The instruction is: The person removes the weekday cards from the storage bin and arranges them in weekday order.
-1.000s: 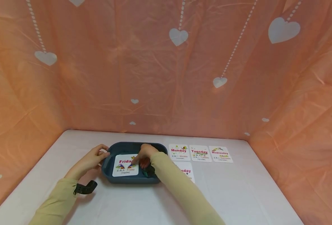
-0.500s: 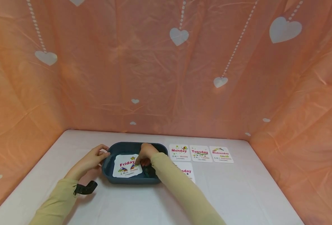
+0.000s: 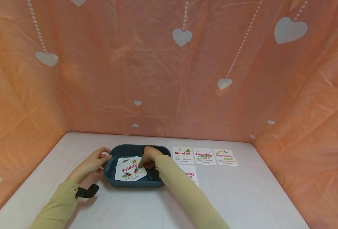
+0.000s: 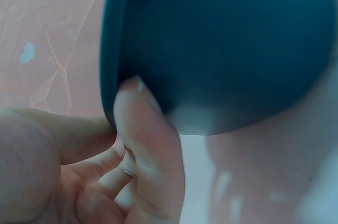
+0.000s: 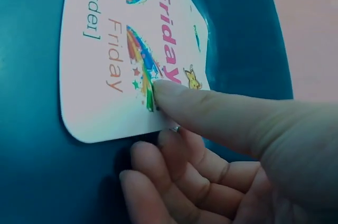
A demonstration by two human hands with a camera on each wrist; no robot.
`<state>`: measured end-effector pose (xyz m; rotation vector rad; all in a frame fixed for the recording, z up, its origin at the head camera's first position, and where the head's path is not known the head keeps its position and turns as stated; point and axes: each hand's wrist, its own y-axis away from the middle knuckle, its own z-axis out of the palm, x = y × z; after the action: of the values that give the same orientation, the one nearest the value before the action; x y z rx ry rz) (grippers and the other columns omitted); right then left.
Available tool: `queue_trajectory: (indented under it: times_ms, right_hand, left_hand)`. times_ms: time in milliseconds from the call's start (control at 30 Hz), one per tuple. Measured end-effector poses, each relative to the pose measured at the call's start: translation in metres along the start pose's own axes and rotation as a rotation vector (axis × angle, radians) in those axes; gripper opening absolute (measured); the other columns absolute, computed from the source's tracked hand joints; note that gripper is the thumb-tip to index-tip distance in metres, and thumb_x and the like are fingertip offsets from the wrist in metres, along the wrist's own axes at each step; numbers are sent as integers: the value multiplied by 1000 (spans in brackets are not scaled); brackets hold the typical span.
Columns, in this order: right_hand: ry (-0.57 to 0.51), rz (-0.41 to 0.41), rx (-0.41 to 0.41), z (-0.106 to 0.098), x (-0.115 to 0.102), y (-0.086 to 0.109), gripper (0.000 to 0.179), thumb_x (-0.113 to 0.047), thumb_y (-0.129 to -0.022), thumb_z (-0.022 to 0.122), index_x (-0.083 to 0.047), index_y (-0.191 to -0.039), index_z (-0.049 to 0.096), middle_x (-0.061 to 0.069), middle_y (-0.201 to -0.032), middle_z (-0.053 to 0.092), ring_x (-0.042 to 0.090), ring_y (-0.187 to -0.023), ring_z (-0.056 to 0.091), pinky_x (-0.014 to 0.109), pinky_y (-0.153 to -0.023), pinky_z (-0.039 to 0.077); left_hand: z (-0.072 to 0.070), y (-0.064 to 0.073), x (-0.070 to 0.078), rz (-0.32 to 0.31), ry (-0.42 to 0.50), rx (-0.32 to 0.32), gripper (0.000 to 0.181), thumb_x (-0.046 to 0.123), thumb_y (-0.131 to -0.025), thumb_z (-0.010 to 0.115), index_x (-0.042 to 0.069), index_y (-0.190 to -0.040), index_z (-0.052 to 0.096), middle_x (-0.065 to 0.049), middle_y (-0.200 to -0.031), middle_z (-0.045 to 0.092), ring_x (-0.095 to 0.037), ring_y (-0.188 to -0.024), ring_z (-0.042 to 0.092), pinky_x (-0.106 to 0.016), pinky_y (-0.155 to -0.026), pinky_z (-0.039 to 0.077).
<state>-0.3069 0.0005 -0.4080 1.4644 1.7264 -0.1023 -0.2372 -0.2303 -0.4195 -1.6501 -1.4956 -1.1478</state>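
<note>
A dark blue tray (image 3: 134, 183) sits on the white table. At its left end my left hand (image 3: 91, 163) pinches the rim; the left wrist view shows the thumb and a finger on either side of the tray wall (image 4: 110, 49). Inside the tray, my right hand (image 3: 150, 155) grips the edge of a white Friday card (image 3: 128, 173). In the right wrist view the thumb presses on the printed face of the Friday card (image 5: 90, 86), with fingers curled below its edge. The card is turned askew, and another white card (image 3: 120, 160) peeks out from under it, its word hidden.
Right of the tray lie a Monday card (image 3: 183, 156), a Tuesday card (image 3: 204, 157) and a Wednesday card (image 3: 225, 158) in a row. Below Monday, a card ending in "sday" (image 3: 192, 178) is partly covered by the right sleeve (image 3: 183, 187). Orange cloth (image 3: 157, 79) encloses the table.
The Friday card has rotated and shifted slightly right under my right hand, uncovering part of the card beneath it. My left hand has stayed at the tray rim.
</note>
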Motion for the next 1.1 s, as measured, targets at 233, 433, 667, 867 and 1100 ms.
queue_trajectory:
  times_ms: [233, 433, 667, 867, 1100]
  right_hand:
    - [-18, -46, -72, -8, 2, 3, 21, -11, -80, 78, 0, -81, 59, 9, -65, 60, 16, -52, 57, 29, -52, 51]
    - [-35, -80, -93, -15, 5, 3, 18, -8, -79, 77, -2, -67, 64, 6, -59, 58, 13, -48, 55, 27, -52, 52]
    - [-138, -126, -159, -19, 5, 2, 17, 3, -79, 72, -3, -69, 61, 6, -65, 62, 14, -56, 58, 27, -56, 53]
    - [-117, -169, -156, -25, 4, 5, 9, 7, -81, 69, 1, -78, 63, 7, -73, 62, 18, -61, 61, 32, -61, 55]
    - [-134, -185, -150, -33, 4, 12, 9, 8, -82, 67, 4, -90, 65, 9, -80, 62, 19, -63, 61, 33, -63, 55]
  left_hand:
    - [0, 1, 1, 0, 4, -3, 25, 10, -100, 48, -4, -120, 38, -10, -76, 56, -20, -64, 54, -31, -50, 47]
    - [-2, 3, 1, -4, -13, 0, 28, 12, -101, 48, -4, -121, 38, -10, -78, 57, -20, -65, 55, -32, -52, 48]
    - [-2, 2, 1, -1, -22, 2, 27, 11, -100, 48, -4, -121, 39, -8, -77, 57, -19, -65, 55, -31, -51, 47]
    - [-1, 1, 0, 7, -23, 1, 26, 11, -100, 48, -4, -120, 39, -7, -75, 57, -19, -63, 55, -30, -49, 46]
    - [-1, -2, 0, 8, -14, -1, 27, 11, -101, 48, -4, -121, 39, -8, -75, 57, -19, -63, 54, -30, -50, 46]
